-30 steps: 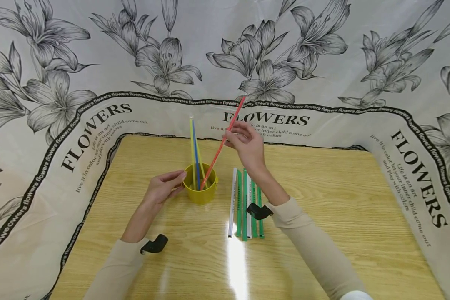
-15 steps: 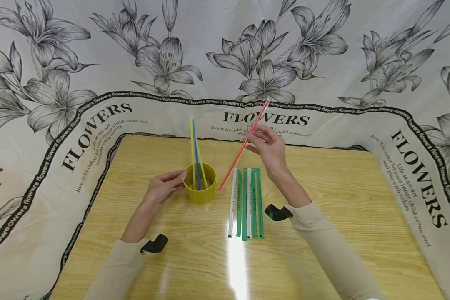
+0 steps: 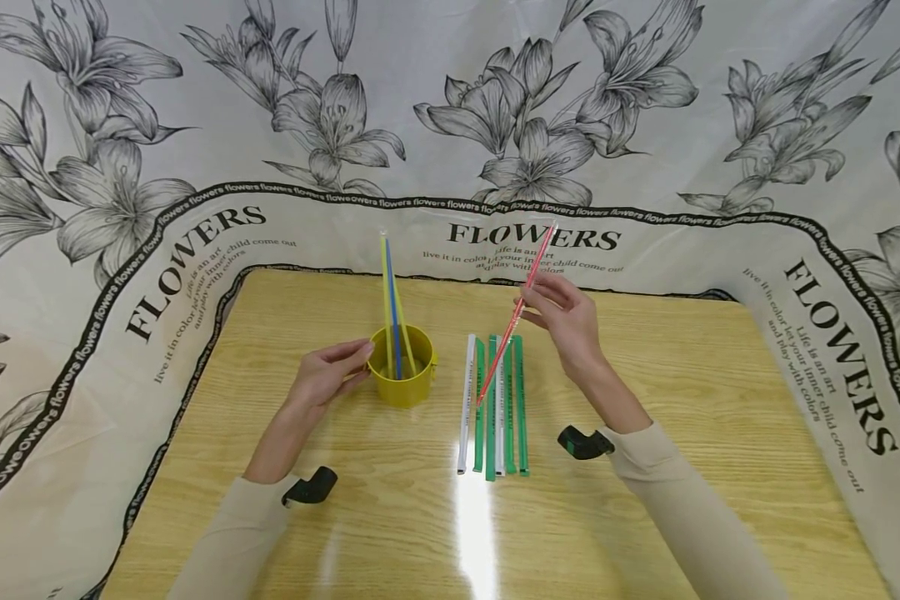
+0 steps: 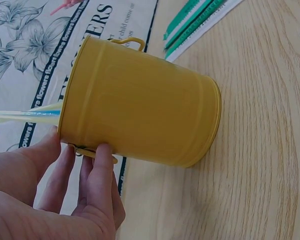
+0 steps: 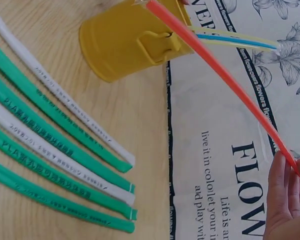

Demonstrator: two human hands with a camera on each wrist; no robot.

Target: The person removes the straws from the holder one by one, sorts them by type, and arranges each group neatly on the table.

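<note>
My left hand (image 3: pixel 332 377) holds the small yellow metal bucket (image 3: pixel 403 393) at its left side, thumb at the rim and fingers by the side handle (image 4: pixel 92 152). Inside the bucket stand two yellow straws (image 3: pixel 387 292) and a blue straw (image 3: pixel 397 333), all upright or slightly leaning. My right hand (image 3: pixel 570 325) pinches a red straw (image 3: pixel 504 343) in clear wrap. This straw slants, its lower end over the row of wrapped straws. In the right wrist view the red straw (image 5: pixel 230 85) crosses in front of the bucket.
Several green-wrapped straws (image 3: pixel 522 408) and two white-wrapped straws (image 3: pixel 466 408) lie side by side, right of the bucket, on the wooden table (image 3: pixel 645 367). A flower-printed cloth (image 3: pixel 390 225) borders the table at the back and sides.
My right hand has drawn the red straw out of the bucket and carried it right, then lower, over the wrapped straws. The left hand and bucket have stayed put.
</note>
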